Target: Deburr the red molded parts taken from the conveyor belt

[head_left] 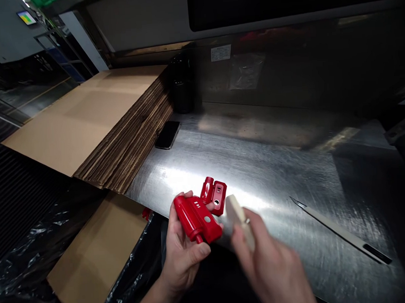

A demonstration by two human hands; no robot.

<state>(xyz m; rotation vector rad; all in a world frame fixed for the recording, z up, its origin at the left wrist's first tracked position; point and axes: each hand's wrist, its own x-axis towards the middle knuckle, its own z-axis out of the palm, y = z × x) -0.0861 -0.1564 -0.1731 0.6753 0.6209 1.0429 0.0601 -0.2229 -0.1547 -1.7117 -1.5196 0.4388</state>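
My left hand (181, 256) is wrapped round a glossy red plastic part (192, 220), a cylinder joined to a flatter block with small slots and a round grey spot. In my right hand (269, 256) is a cream-coloured tool (237, 209), slightly blurred, its head close to the right of the red part. Just beyond the held part, a second red part (219, 197) of similar shape lies on the metal table. A knife with a long pale handle (342, 232) rests to the right of my right hand.
A tall stack of cardboard sheets (85, 112) covers the left of the metal table (250, 162). Beside it lie a black phone (168, 135) and a dark cylindrical object (183, 96). Black plastic and more cardboard (99, 252) are below the table's left edge.
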